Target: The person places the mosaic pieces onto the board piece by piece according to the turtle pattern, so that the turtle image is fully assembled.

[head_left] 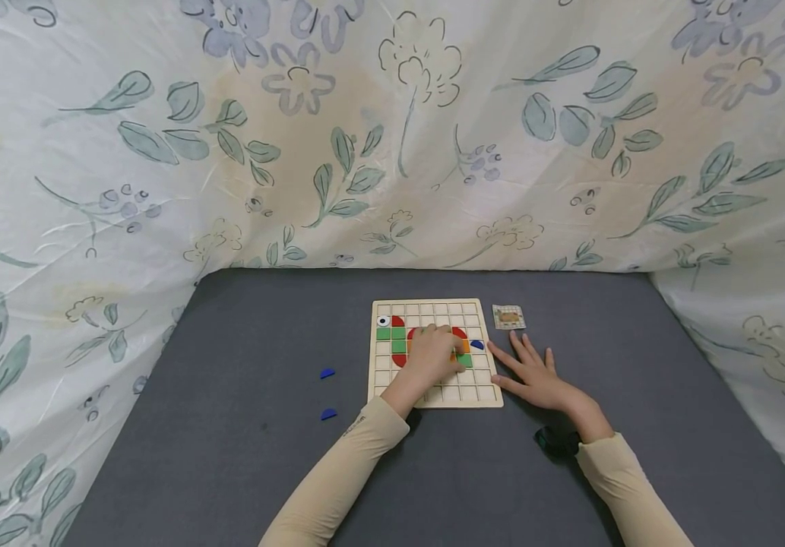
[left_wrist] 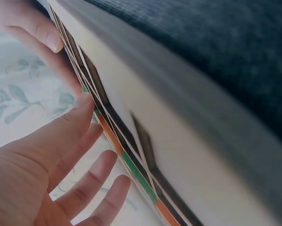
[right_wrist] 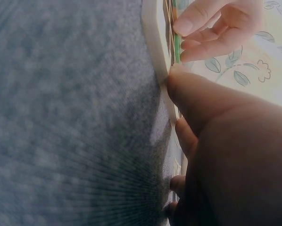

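Note:
A pale wooden grid board lies on the table. Green squares, red rounded pieces, orange pieces and a blue half-round piece sit in its cells. My left hand reaches over the middle and covers several cells. In the left wrist view, the left thumb touches the board near a green piece; the other fingers are loosely bent. My right hand is spread on the table, its thumb and index fingertips against the board's right edge. The right wrist view shows that thumb at the edge.
Two loose blue half-round pieces lie left of the board. A small printed card is beyond the right fingertips. A white piece with a black dot occupies an upper-left cell. Floral cloth hangs behind the grey tabletop.

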